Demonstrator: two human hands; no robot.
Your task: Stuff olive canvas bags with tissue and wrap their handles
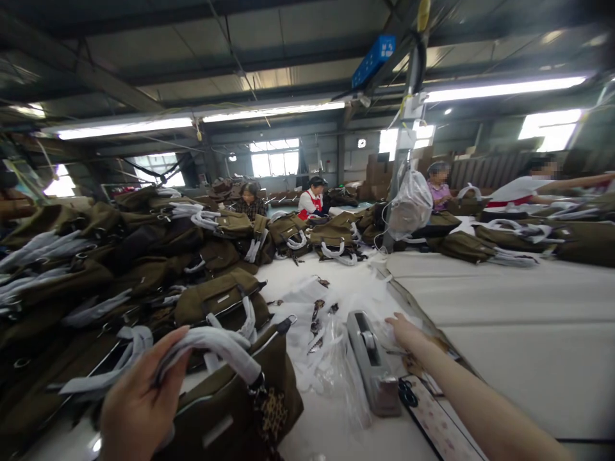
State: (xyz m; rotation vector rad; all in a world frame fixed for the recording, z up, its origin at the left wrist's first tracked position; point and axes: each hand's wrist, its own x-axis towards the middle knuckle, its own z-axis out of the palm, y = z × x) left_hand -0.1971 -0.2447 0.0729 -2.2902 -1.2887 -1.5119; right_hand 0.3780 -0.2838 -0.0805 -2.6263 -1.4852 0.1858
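My left hand (pixel 144 390) is closed round the wrapped handle (pixel 211 342) of an olive handbag (pixel 240 403). The handle is covered in pale wrapping, and a cut-out brown charm (pixel 273 410) hangs from its ring. Beyond the bag's right side stands a grey tape dispenser (pixel 372 365). Just right of the dispenser, my right hand (pixel 406 330) reaches out with its fingers extended over thin translucent plastic (pixel 384 336). Whether the fingertips touch the plastic is unclear. More crumpled clear plastic (pixel 339 371) lies between the bag and the dispenser.
Olive handbags (pixel 139 256) are heaped along the left. Several charms (pixel 317 314) lie on white sheets mid-table. Dark scissors (pixel 407 392) rest near a patterned strip (pixel 442 422). A post with a plastic-wrapped bundle (pixel 410 202) rises behind; co-workers (pixel 314 198) sit beyond.
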